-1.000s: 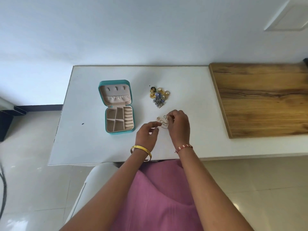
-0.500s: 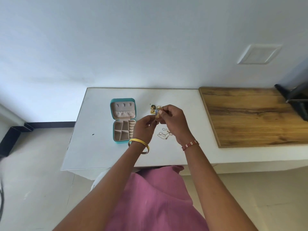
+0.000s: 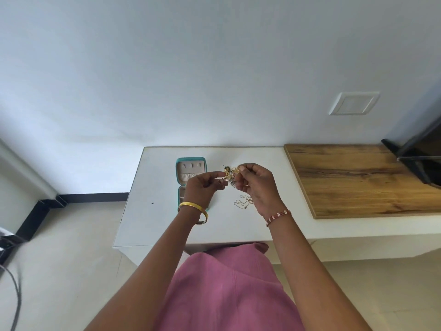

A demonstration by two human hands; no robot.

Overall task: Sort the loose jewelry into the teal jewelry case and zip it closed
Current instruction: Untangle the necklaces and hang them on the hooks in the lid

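At the far left of the frame I see the pale tiled floor (image 3: 59, 259) and a dark cable (image 3: 16, 295) in the lower left corner. A bit to the right starts the white bench (image 3: 155, 225), which fills the middle of the frame.

On the bench, left of the middle, the small square teal jewelry case (image 3: 191, 168) lies open. Its lid is flat on the far side and I can see the beige lining inside. The near half is mostly hidden behind the left hand (image 3: 204, 187).

The left hand is held up above the bench, with a gold bangle (image 3: 192, 209) on the wrist. Its thumb and first finger are pinched together at the tips. I think they grip something very small, but I cannot tell what it is.

Between the two hands I see the little heap of gold and blue loose jewelry (image 3: 230, 175). The right hand (image 3: 259, 187), with a red and white bead bracelet (image 3: 278, 217) on its wrist, has its fingers curled and its fingertips pinch a small gold piece right at that heap.

Just below, a thin gold chain (image 3: 242, 203) lies loose on the bench, beside the right wrist.

Further right, a brown wooden board (image 3: 362, 180) lies on the bench. At the far right edge there is a black object (image 3: 420, 161).
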